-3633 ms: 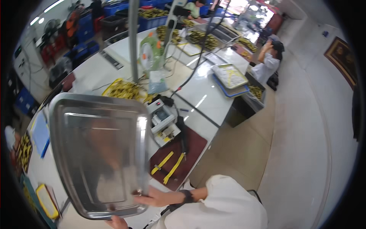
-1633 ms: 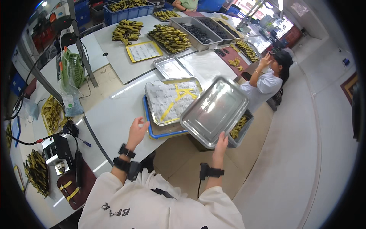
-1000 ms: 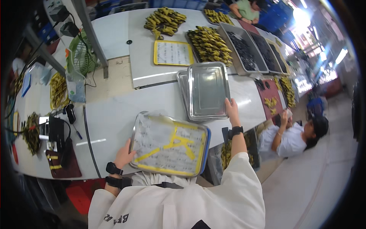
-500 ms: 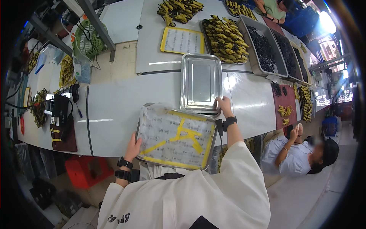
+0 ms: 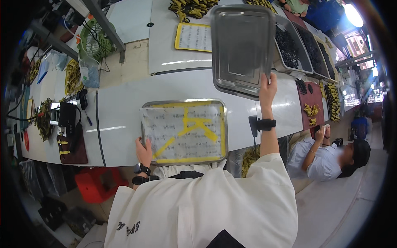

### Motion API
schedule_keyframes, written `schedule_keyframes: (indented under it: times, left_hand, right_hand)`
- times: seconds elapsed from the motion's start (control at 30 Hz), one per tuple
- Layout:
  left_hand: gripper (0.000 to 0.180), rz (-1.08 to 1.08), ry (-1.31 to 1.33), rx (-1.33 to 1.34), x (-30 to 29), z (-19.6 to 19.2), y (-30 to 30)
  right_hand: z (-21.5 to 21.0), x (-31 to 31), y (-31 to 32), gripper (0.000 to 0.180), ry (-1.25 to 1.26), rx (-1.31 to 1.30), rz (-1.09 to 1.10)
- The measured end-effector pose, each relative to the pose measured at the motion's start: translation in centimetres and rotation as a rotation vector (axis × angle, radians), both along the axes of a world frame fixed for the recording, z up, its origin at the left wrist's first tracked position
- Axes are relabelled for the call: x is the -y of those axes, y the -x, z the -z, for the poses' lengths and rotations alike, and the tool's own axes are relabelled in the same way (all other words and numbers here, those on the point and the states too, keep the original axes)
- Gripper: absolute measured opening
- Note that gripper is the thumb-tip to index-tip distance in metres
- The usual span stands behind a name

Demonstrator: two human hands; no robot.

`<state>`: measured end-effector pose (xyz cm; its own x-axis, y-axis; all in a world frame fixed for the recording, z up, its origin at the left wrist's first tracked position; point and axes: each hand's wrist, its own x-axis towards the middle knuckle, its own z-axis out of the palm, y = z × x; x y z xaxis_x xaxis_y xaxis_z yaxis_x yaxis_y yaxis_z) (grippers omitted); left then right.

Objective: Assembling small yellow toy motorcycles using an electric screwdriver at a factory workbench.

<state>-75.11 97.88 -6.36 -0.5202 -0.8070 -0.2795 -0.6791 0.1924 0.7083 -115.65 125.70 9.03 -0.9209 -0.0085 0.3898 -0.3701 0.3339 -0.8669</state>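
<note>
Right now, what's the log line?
left hand: touching paper-lined rectangular metal tray | right hand: holding rectangular silver metal tray by edge

Metal tray [image 5: 243, 45] in the right hand [image 5: 267, 89], left hand [image 5: 144, 153] at the sheet-lined tray's [image 5: 226, 132] edge

White worktables [image 5: 120, 95], grey post [image 5: 104, 25]; 1 red stool [image 5: 88, 187] below; bright lamp [image 5: 353, 15] upper right.

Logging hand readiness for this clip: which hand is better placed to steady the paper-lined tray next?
Probably the left hand: it is at the left edge of the paper-lined tray, with no other thing visible in it. The right hand is occupied, gripping a bare metal tray.
</note>
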Motion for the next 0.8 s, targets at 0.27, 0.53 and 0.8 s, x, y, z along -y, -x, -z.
schedule_keyframes:
  times: [0.27, 0.53, 0.8]
  left_hand:
    - [0.042, 0.239, 0.379, -0.004, 3.4, 1.1, 3.8]
    - [0.032, 0.207, -0.083, -0.085, 6.8, 0.3, 5.3]
    - [0.037, 0.129, -0.583, -0.323, 12.6, -5.4, 2.7]
  right_hand:
    - [1.0, -2.2, -4.8, 0.022, 0.509, 0.348, -0.065]
    - [1.0, -5.9, -8.5, 0.019, 0.604, 0.538, 0.043]
    - [1.8, -7.7, -9.4, 0.021, 0.775, 0.518, 0.094]
